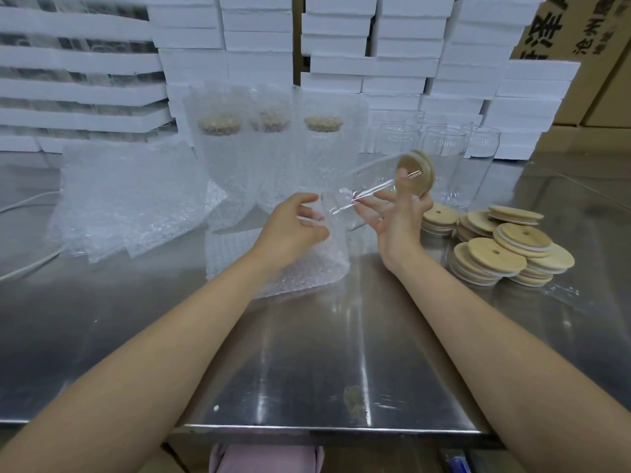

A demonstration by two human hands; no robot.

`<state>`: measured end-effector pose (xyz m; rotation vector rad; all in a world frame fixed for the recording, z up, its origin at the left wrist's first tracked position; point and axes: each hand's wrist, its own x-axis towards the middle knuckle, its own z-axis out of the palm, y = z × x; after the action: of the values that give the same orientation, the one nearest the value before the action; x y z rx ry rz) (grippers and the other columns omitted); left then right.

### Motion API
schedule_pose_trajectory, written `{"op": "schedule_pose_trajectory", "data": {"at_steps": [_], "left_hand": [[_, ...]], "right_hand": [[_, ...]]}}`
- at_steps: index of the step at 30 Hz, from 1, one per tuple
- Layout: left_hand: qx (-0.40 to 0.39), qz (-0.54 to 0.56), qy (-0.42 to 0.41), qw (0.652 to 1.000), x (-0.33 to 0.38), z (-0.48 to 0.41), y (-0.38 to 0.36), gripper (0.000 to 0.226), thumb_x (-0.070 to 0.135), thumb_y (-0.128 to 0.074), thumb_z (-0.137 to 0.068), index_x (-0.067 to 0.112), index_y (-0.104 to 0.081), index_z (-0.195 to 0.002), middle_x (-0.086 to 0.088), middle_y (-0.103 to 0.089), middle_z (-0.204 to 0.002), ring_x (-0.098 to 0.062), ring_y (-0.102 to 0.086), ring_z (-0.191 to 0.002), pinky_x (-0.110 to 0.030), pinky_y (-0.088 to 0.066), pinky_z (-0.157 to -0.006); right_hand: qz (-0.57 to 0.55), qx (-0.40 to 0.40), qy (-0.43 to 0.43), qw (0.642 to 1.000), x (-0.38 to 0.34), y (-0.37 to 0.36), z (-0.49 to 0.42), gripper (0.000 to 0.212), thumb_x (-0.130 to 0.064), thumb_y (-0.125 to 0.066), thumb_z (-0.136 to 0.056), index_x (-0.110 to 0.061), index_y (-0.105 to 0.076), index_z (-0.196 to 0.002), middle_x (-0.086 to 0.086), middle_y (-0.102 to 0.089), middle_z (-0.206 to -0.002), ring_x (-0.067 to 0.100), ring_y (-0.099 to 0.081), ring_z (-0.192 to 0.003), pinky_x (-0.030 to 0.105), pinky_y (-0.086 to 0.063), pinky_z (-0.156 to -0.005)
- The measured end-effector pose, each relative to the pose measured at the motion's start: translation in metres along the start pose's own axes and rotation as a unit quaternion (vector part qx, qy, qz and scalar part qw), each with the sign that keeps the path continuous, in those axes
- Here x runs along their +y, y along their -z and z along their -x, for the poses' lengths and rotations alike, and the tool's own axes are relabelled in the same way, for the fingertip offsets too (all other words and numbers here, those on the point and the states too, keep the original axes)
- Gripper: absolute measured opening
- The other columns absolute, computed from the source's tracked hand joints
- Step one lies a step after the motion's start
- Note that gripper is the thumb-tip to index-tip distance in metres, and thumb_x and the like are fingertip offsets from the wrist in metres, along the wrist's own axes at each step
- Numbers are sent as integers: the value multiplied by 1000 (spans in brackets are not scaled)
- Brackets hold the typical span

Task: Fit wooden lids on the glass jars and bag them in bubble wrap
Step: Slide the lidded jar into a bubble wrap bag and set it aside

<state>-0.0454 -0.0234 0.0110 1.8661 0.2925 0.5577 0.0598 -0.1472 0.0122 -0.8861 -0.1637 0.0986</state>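
Bare forearms stretch out over the steel table [307, 353], and just past them the two hands meet over the bagging step. The left hand [293, 223] pinches the mouth of a bubble-wrap bag [317, 268], fingers curled into its rim while the rest of the bag sags onto the table. The right hand [396, 216] grips a glass jar [368, 184] near its top, fingers wrapped beneath and one fingertip pressed against the wooden lid [415, 172] already seated on it. The jar lies tilted, base pointing left and down toward the bag, lid end raised to the right. Clear glass against clear plastic makes it hard to say whether the base is inside yet.

From where I stand, the mouth is what matters: spread it wider than the base, then feed the jar straight along its own length so the rim of the bag does not fold under. I would keep that fingertip on the lid throughout, since a tilted jar could shed it, and let the table take the weight as the jar slides home.

Behind stand three bagged jars [222, 158]. Flat bags [129, 199] lie to the left, empty jars [444, 155] wait behind the right hand, and loose lids [505, 247] are stacked at the right.
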Motion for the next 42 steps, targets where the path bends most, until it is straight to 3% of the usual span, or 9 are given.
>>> {"op": "schedule_pose_trajectory", "data": {"at_steps": [6, 12, 17, 21, 28, 31, 34, 39, 42], "left_hand": [[121, 14, -53, 991, 7, -1, 8, 45, 2, -65, -81, 21, -55, -120, 7, -60, -86, -4, -59, -69, -12, -49, -65], [71, 63, -118, 988, 14, 3, 3, 27, 13, -68, -88, 21, -58, -112, 7, -65, -91, 0, -62, -83, -13, -48, -80], [29, -42, -194, 980, 9, 5, 4, 46, 19, -76, -82, 20, -56, -123, 5, -57, -114, -3, -56, -100, -14, -46, -89], [-12, -66, -219, 973, 6, 5, 8, 71, 22, -82, -76, 18, -47, -138, 5, -44, -133, 1, -47, -120, -11, -39, -100], [12, -310, -277, 909, -3, 3, 11, 85, 35, -66, -90, 6, -16, -152, -8, -20, -158, -17, -15, -142, -2, 0, -108], [51, -347, -298, 888, 2, 4, 12, 86, 38, -65, -89, -1, -19, -150, -15, -26, -155, -28, -24, -140, -21, -8, -114], [69, -395, -327, 856, 6, 5, 13, 81, 37, -67, -87, -4, -29, -146, -19, -37, -149, -34, -35, -134, -37, -14, -115], [47, -396, -375, 837, 14, 14, 6, 71, 28, -68, -85, -3, -39, -142, -15, -48, -143, -35, -49, -125, -40, -36, -106], [20, -377, -392, 839, 19, 17, -2, 71, 15, -70, -84, 1, -35, -144, -12, -42, -148, -30, -45, -132, -37, -34, -109]], "right_hand": [[165, -2, 112, 980, 7, -1, 3, 81, -21, -77, -83, -23, -14, -133, 11, -48, -113, 31, -67, -85, 47, -59, -83], [208, 5, 164, 964, 12, -1, 8, 79, -24, -81, -78, -27, -16, -124, 3, -50, -104, 32, -68, -91, 55, -53, -90], [141, 39, 111, 983, 7, -2, 3, 80, -26, -80, -80, -29, -13, -124, 10, -51, -111, 39, -66, -100, 51, -56, -89], [60, 46, 53, 996, 4, -3, 4, 85, -31, -77, -83, -22, -10, -134, 10, -50, -114, 28, -74, -81, 40, -62, -74], [63, 29, 7, 998, 10, -11, 16, 92, -36, -79, -80, -24, -7, -137, 12, -55, -113, 24, -75, -76, 38, -61, -77], [66, 27, -22, 997, 11, -18, 23, 92, -40, -78, -80, -25, -8, -137, 8, -54, -121, 20, -75, -80, 47, -56, -91], [82, 25, -17, 996, 13, -22, 31, 88, -38, -78, -80, -28, -8, -133, 7, -53, -122, 18, -74, -88, 50, -55, -92], [95, 26, -16, 995, 26, -24, 42, 78, -38, -78, -80, -34, -12, -121, 12, -56, -118, 8, -72, -83, 37, -60, -78], [75, 41, -39, 996, 32, -25, 43, 74, -44, -75, -80, -34, -15, -121, 5, -59, -108, 4, -69, -73, 28, -56, -74]]}}
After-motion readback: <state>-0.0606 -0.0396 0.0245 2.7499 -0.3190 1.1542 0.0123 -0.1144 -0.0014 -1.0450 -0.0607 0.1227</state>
